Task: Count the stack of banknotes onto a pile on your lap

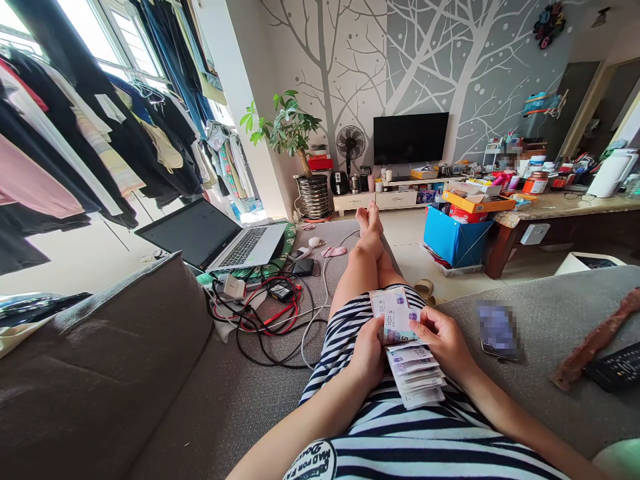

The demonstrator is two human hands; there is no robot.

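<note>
My left hand (367,352) is closed on the left edge of a few white printed paper slips (391,308), which resemble banknotes with purple marks and a figure 5. My right hand (444,339) pinches the same slips at their right edge between thumb and finger. Just below, a fanned pile of similar slips (416,379) lies overlapping on my lap, over the black-and-white striped clothing (345,347). The fingers partly cover the slips, so their full print is hidden.
An open laptop (245,248) and tangled cables (285,307) lie on the grey sofa (225,387) to my left. To the right are a phone (500,330), a remote control (617,367) and a long brown object (597,337). A cluttered table (555,208) stands beyond.
</note>
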